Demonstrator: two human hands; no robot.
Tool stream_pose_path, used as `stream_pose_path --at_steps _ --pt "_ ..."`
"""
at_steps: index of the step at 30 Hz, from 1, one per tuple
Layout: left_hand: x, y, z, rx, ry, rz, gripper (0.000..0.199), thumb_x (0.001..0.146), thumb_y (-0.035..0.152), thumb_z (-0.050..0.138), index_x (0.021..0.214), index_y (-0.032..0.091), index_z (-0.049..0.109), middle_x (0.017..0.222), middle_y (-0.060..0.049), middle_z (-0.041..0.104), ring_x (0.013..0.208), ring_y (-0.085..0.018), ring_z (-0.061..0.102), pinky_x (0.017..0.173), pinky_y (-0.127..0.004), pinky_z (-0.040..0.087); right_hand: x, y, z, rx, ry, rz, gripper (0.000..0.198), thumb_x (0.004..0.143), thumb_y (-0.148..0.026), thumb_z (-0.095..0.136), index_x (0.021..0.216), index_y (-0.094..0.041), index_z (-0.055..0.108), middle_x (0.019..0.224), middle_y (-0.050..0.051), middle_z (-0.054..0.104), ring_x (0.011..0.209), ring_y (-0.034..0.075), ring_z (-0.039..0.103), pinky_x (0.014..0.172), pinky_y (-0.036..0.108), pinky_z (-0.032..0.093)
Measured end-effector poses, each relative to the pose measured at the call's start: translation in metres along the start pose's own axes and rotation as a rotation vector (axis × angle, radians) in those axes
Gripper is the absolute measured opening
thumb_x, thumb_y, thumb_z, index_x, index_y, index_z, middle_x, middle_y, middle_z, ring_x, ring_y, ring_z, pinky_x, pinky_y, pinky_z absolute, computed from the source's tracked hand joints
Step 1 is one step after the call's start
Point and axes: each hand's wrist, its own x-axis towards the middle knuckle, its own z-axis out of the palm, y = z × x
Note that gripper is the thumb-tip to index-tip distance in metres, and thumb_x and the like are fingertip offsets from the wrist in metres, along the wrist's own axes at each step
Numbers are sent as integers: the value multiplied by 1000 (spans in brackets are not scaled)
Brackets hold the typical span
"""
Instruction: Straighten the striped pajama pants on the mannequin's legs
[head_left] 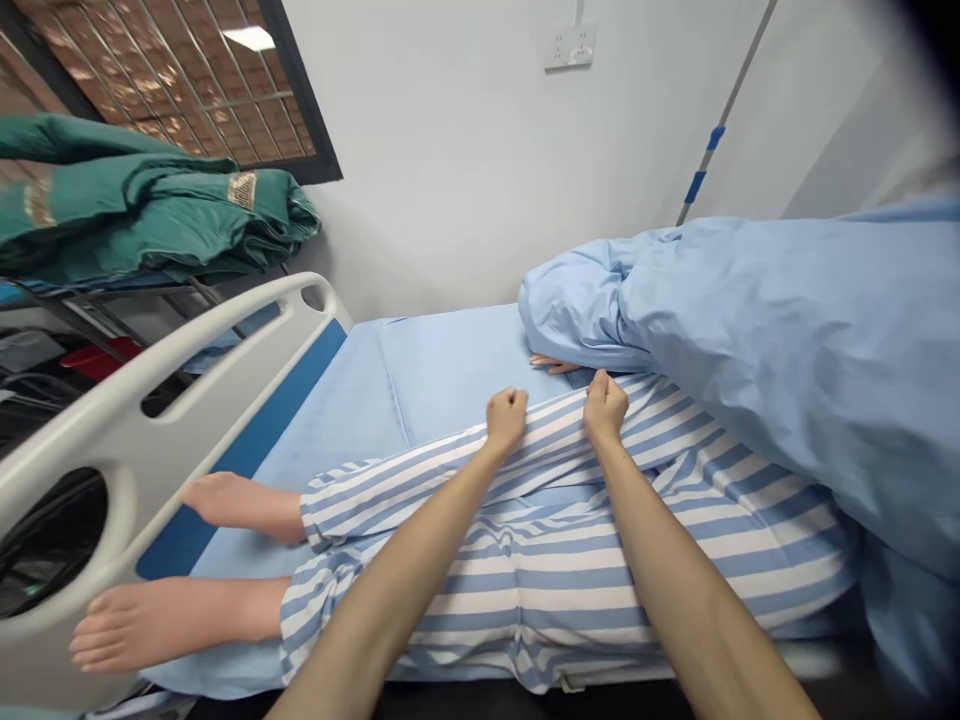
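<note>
A figure lies on the bed in blue-and-white striped trousers [570, 575]. Its bare, smooth feet, the near foot [124, 625] and the far foot [225, 500], look like a manikin's. My left hand [508, 418] is closed in a fist at the upper side of the far trouser leg, around the knee. Closer to the hip, my right hand [604, 405] is also closed, over the same leg's thigh. Whether either fist holds cloth is hidden. Just beyond my right hand, fingers of the figure's hand [553, 364] show under a light blue cover [750, 310].
A light blue sheet [450, 360] covers the mattress. The white footboard [225, 340] rises at the left. Behind it, folded green cloth [187, 210] lies on a rack. A pole [727, 110] leans near the wall, which has a socket [570, 47].
</note>
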Motion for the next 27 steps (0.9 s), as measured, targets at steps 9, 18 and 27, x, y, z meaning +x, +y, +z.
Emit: stream_pose_path --at_steps 9,18,27 --pt "-35 -107 -231 310 127 -221 32 70 33 33 42 18 36 39 4 40 44 -8 40 50 -20 29 -4 -8 -2 -141 -28 -16 41 82 -38 24 56 -16 47 50 1 46 50 12 35 51 24 23" --pt "-66 -137 -224 620 72 -269 30 74 33 29 60 18 50 61 -2 57 61 -13 50 58 -23 33 -9 -7 -3 -264 -125 -94 41 82 -38 23 56 -16 46 50 2 46 51 12 36 50 23 23" --pt "-75 -138 -220 767 -30 -297 31 78 32 27 82 19 55 79 -7 61 75 -18 54 63 -28 32 -49 -81 41 -350 -421 -119 39 78 -35 29 49 -15 47 48 2 46 46 10 30 46 23 21"
